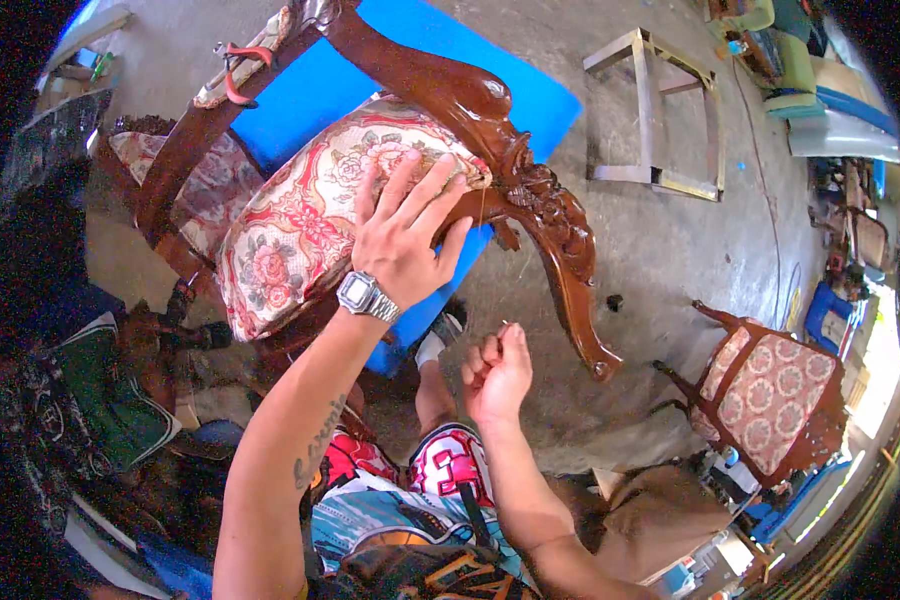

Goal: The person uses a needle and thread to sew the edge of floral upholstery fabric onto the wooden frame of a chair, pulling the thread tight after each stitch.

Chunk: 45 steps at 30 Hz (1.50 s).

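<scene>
Your left grip (402, 245) lies spread on the floral chair seat (300, 225), beside the carved leg (560, 245); your right grip (497, 378) is curled, holding what I cannot tell. The top looks covered; edge work perhaps remains.

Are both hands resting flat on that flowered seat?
No, only the left hand lies on the flowered seat; the right hand is held apart from it, curled.

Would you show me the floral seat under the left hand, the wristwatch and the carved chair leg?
Floral seat (315, 215), head view: patterned cover, near the middle.
Wristwatch (358, 292), head view: its face.
Carved chair leg (572, 270), head view: glossy wood, about midway down.
</scene>
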{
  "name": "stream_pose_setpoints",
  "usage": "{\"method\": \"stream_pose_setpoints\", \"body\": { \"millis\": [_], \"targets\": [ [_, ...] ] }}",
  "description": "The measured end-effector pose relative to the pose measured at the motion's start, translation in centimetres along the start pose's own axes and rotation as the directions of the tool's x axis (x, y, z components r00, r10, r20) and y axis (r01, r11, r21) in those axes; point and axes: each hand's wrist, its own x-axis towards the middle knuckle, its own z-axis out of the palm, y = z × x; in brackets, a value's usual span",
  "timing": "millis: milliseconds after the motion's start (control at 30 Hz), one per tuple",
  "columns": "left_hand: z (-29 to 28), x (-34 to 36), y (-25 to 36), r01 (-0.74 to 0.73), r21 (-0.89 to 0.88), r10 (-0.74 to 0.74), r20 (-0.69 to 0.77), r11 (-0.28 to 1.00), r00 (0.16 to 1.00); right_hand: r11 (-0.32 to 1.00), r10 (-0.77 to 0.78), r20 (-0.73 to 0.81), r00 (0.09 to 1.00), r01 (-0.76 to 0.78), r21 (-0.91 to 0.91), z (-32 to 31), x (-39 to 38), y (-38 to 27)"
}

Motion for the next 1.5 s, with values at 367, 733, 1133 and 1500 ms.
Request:
{"method": "stream_pose_setpoints", "body": {
  "millis": [367,733,1133,1500],
  "targets": [
    [-1.5,-4.8,6.6,0.62,-0.576,-0.664,0.171,0.532,0.728,0.96,0.214,0.045,0.976,-0.218,0.176,-1.2,0.8,2.7],
    [1.1,-6.6,7.4,0.794,-0.421,-0.536,0.832,-0.439,0.144,0.988,0.079,-0.218,0.973,-0.047,0.15,-1.5,1.7,4.8],
    [-4.4,-4.4,4.1,0.222,-0.375,-0.274,-0.09,0.9,0.958,0.997,0.081,-0.057,0.995,-0.079,0.022,-3.7,1.0,1.6],
    [-2.1,0.9,-2.4,-0.012,-0.145,0.002,-0.073,0.989,0.997,0.998,0.045,0.037,0.998,-0.043,-0.037,-3.8,1.0,1.4]
  ]
}}
